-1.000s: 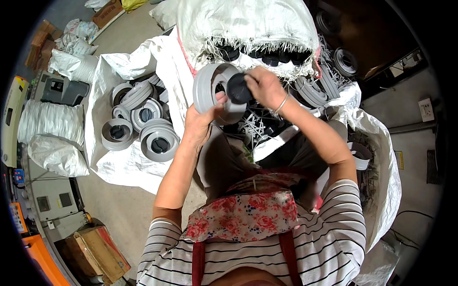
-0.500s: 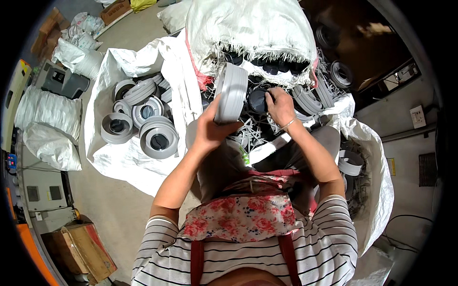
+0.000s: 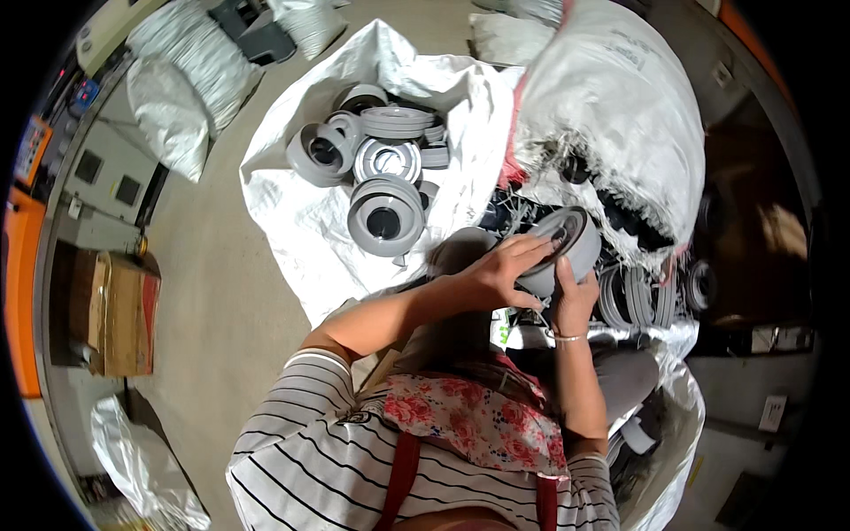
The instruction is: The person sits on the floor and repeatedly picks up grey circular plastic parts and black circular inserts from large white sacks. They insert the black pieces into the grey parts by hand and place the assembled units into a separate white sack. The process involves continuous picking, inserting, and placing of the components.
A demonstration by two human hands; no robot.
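I hold a grey spool (image 3: 567,243) with a dark centre hole in both hands, in front of my chest. My left hand (image 3: 506,270) lies across its near face and rim. My right hand (image 3: 574,299) grips it from below on the right side. Just behind the spool a big white woven sack (image 3: 611,115) lies open, with black and grey spools (image 3: 633,296) spilling from its frayed mouth. To the left, a pile of grey spools (image 3: 379,173) rests on a flattened white sack (image 3: 301,221) on the floor.
A cardboard box (image 3: 111,310) stands at the left. White filled bags (image 3: 181,84) lie at the upper left beside grey equipment. A crumpled white bag (image 3: 142,451) sits at the lower left. Another open white sack (image 3: 668,425) is at my right side.
The view has swung to the right. The spool has moved from upright in my left hand to lower and tilted, now held by both hands near the sack mouth.
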